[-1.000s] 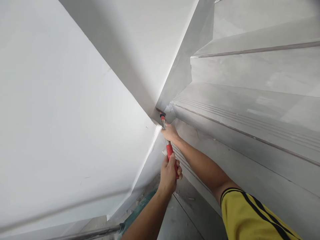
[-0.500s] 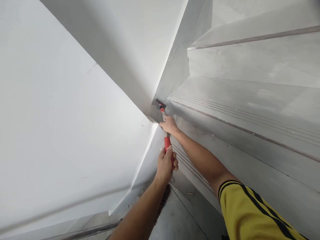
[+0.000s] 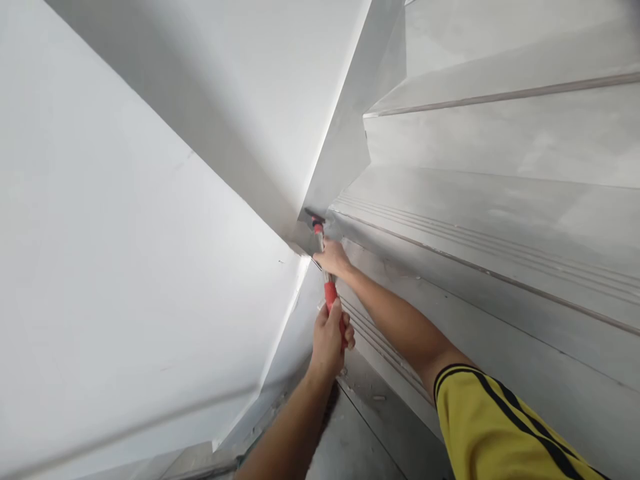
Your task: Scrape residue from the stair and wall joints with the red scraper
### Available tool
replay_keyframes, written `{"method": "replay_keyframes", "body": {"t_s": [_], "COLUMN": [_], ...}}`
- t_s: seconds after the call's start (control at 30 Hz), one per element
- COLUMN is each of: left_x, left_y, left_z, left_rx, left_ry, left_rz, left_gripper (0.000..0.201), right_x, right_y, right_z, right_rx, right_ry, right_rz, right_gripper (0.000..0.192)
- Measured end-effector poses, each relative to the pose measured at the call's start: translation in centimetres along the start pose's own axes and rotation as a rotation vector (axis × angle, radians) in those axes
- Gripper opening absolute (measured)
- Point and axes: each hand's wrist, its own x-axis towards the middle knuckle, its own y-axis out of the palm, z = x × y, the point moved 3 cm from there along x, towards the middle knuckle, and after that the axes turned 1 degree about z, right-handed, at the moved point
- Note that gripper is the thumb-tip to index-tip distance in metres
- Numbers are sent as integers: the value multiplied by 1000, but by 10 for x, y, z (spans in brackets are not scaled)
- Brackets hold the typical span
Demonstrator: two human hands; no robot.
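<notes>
Both hands grip one scraper (image 3: 323,267). Left hand (image 3: 330,339) closed round the red handle at the near end, right hand (image 3: 332,257) clamped on the metal shaft further up. Blade end pressed into the corner where white wall (image 3: 125,253) meets grey stair step (image 3: 475,220).

Matt white wall (image 3: 125,253), dusty grey stone-like steps (image 3: 500,220), and a scraper (image 3: 324,267) with metal shaft and red plastic-looking grip.
</notes>
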Motion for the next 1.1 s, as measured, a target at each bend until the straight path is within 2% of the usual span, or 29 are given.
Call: {"method": "replay_keyframes", "body": {"t_s": [0.13, 0.27, 0.43, 0.57, 0.73, 0.9, 1.1], "left_x": [-5, 0, 3, 4, 0, 7, 10], "left_y": [-8, -8, -7, -4, -10, -10, -13], "left_z": [10, 5, 6, 2, 5, 8, 13], "left_rx": [0, 15, -2, 24, 19, 62, 62], "left_ry": [-3, 11, -9, 16, 0, 52, 42], "left_rz": [-20, 38, -12, 47, -23, 38, -9], "left_gripper": [40, 37, 34, 33, 34, 35, 34], "right_x": [-9, -3, 0, 1, -4, -1, -2], "right_y": [12, 6, 6, 1, 5, 2, 5], "right_z": [0, -2, -3, -2, 3, -1, -2], "right_rx": [13, 29, 46, 44, 43, 30, 26], "right_ry": [8, 18, -12, -5, -56, -13, -53], "right_rz": [44, -13, 41, -33, 27, -22, 16], "right_gripper": [36, 37, 39, 39, 40, 41, 42]}}
